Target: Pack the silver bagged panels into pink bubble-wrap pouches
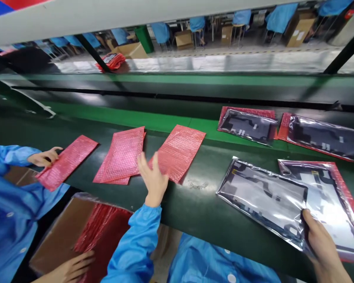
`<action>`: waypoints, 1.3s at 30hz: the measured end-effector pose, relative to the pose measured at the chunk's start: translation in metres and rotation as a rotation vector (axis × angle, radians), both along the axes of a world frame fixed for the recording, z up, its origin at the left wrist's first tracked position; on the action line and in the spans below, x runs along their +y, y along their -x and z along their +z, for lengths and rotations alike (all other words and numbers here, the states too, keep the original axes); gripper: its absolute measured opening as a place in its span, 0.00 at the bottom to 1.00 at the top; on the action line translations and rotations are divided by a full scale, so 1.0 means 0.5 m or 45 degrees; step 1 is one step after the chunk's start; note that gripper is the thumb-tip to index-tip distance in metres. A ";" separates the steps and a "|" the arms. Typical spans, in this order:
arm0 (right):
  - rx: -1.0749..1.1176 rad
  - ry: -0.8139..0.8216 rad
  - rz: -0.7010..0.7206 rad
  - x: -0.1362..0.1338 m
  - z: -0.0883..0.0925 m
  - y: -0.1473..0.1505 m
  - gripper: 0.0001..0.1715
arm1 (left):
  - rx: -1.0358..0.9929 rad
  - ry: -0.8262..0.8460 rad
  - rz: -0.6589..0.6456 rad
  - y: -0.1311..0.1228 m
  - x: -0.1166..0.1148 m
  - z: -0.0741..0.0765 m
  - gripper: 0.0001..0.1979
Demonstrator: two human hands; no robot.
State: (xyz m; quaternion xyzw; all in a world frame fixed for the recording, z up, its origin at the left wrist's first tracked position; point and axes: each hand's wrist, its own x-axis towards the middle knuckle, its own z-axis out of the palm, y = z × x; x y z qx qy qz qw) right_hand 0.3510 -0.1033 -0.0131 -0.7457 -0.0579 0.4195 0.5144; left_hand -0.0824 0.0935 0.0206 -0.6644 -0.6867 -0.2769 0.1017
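My left hand (153, 179) has its fingers spread over the lower left edge of a pink bubble bag (181, 149) on the dark green bench. Two more pink bubble bags (124, 153) overlap just left of it. At the right, my right hand (321, 239) grips the lower right corner of a dark flat panel in a clear silvery bag (262, 200), thumb on top. Partly behind that panel, another bagged panel (332, 208) lies on a pink bubble bag (352, 196).
Two bagged panels (247, 125) (327, 137) rest on pink bags along the green strip. At the left, a co-worker's hand (45, 157) holds a pink bag (67, 163); another hand (73, 267) touches a box (66, 232) with red bags. A rail (165, 96) runs behind.
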 end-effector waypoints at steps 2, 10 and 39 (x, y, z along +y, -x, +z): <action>0.062 0.041 -0.040 -0.009 0.011 0.008 0.29 | 0.088 0.268 -0.260 -0.012 0.021 0.029 0.19; 0.272 0.156 -0.038 -0.090 0.014 0.028 0.30 | 0.177 0.939 -0.808 -0.176 0.012 0.059 0.12; 0.069 -0.178 -0.026 0.075 0.001 0.121 0.34 | -0.167 0.735 -0.615 -0.135 -0.167 0.014 0.09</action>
